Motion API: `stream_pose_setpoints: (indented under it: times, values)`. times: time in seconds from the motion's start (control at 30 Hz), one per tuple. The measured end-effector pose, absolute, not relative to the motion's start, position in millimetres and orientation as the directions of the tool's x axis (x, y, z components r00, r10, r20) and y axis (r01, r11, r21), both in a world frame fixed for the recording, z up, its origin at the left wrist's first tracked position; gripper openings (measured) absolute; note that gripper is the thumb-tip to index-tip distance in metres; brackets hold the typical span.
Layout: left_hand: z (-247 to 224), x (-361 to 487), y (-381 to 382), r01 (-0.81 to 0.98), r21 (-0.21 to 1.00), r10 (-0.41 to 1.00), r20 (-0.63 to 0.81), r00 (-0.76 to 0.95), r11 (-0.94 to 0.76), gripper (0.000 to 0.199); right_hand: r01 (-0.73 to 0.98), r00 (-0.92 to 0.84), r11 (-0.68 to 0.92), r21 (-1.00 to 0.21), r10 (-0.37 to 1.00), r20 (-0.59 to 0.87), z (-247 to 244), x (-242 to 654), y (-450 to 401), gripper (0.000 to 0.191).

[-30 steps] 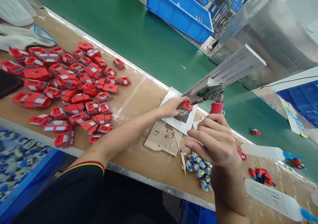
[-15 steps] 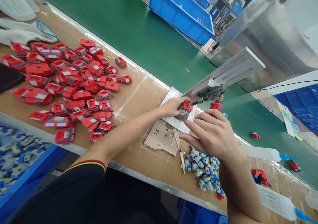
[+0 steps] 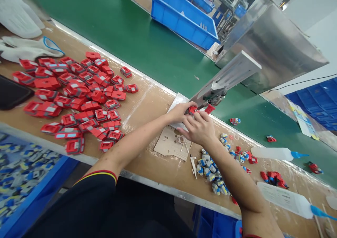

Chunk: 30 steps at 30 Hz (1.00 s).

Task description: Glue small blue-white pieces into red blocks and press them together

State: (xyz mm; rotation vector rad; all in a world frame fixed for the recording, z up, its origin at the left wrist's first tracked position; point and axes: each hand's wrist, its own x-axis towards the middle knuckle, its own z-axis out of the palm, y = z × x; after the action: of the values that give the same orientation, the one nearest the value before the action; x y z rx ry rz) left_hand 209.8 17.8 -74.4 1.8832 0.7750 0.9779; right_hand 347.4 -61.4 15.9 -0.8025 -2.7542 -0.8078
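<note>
My left hand [image 3: 180,113] is closed on a small red plastic part [image 3: 192,109], held in a fixture on a metal plate [image 3: 173,106]. Its fingertips and my other hand partly cover the part. My right hand [image 3: 201,128] is close beside it, fingers curled around the red handle [image 3: 210,109] of a toggle clamp [image 3: 216,95]; the exact finger contact is partly hidden. Under my hands lies a piece of cardboard [image 3: 165,143] with a clear ring and small sticks on it.
Many red-and-grey parts [image 3: 79,87] are heaped on the left. Small blue-and-white pieces [image 3: 210,167] lie near my right forearm. White bottles [image 3: 273,153] with blue nozzles rest at the right. Beyond runs a green belt [image 3: 126,48]; a blue crate [image 3: 181,20] stands behind it.
My right hand has moved left and away from me, from above the bench to the clamp. The clamp's red handle has swung left. My left hand still holds the red part.
</note>
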Motion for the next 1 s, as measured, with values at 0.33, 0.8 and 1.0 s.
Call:
stream_pose_setpoints:
  times: [0.33, 0.8, 1.0]
  values:
    - [-62, 210, 21, 0.284, 0.853, 0.821, 0.25, 0.513, -0.438, 0.05, 0.539, -0.842, 0.744, 0.396, 0.486, 0.233, 18, 349, -56, 0.037]
    - [-73, 213, 24, 0.28, 0.839, 0.82, 0.292, 0.493, -0.467, 0.043, 0.562, 0.279, 0.675, -0.478, 0.389, 0.878, 37, 393, -136, 0.039]
    - [-77, 208, 31, 0.257, 0.85, 0.814, 0.287, 0.505, -0.459, 0.05, 0.444, 0.376, 0.562, -0.698, 0.59, 0.714, -16, 414, -132, 0.045]
